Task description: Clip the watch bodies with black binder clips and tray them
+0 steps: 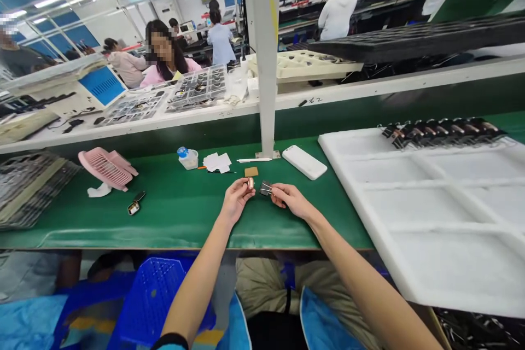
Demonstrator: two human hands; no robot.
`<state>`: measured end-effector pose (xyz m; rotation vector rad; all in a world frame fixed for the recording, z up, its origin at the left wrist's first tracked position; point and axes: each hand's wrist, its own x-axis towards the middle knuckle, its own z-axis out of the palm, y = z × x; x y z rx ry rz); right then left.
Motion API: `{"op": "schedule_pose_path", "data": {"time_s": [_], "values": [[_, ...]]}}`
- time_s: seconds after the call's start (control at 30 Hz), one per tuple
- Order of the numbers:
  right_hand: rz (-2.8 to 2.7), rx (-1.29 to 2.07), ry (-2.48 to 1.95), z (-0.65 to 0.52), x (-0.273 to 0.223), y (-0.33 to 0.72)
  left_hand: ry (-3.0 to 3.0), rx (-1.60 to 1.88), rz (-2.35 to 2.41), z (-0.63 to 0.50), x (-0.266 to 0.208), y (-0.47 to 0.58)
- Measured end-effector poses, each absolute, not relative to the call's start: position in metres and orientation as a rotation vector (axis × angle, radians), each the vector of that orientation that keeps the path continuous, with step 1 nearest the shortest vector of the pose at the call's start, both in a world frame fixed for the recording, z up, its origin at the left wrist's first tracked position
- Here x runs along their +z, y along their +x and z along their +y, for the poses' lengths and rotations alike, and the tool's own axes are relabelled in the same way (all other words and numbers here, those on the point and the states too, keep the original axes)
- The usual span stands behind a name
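Over the green mat (180,224), my left hand (235,200) pinches a small copper-coloured part (250,182) between thumb and fingers. Close beside it, my right hand (289,199) grips a black binder clip (265,188) by its wire handles. The clip's black body points toward the copper-coloured part, with a small gap between them. Just beyond my hands lies a small tan block (251,171). Whether the clip's jaws are spread is too small to make out.
A white foam tray (348,175) at the right carries a row of black clips (447,132). Behind my hands lie a white phone-shaped object (304,162), a white pen (254,160), paper slips (217,162) and a blue-capped bottle (187,158). A pink fan (107,167) stands left. A post (266,65) rises ahead.
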<state>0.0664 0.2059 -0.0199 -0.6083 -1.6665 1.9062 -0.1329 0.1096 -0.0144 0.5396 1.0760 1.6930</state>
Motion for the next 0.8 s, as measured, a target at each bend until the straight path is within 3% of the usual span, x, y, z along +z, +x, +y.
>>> {"op": "schedule_pose_path", "data": {"time_s": [0.8], "values": [[-1.981, 1.575, -0.779, 0.195, -0.009, 0.064, 0.749, 1.663, 1.305, 0.109, -0.021, -0.122]]}}
